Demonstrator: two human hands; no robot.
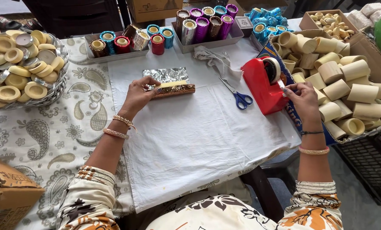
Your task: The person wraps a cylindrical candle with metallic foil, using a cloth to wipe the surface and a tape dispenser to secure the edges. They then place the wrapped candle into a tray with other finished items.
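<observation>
Two hands work at mid-frame: the left hand (140,94) presses closed fingers on one half-wrapped cylinder (173,88) lying on one foil sheet (165,74); the right hand (300,96) pinches tape at one red dispenser (263,85). One pair of scissors (238,96) lies between them. Upper centre, one tray (113,54) holds seven wrapped cylinders.

There is a single view, from a camera worn on the person's head. It looks steeply down and forward over a table spread with a white cloth (199,136), close enough that the person's forearms and patterned sleeves fill the bottom edge. The left hand (140,94) sits near the middle and the right hand (302,97) to the right. The far edge takes in trays of tubes (207,25), and the floor shows at lower right.
</observation>
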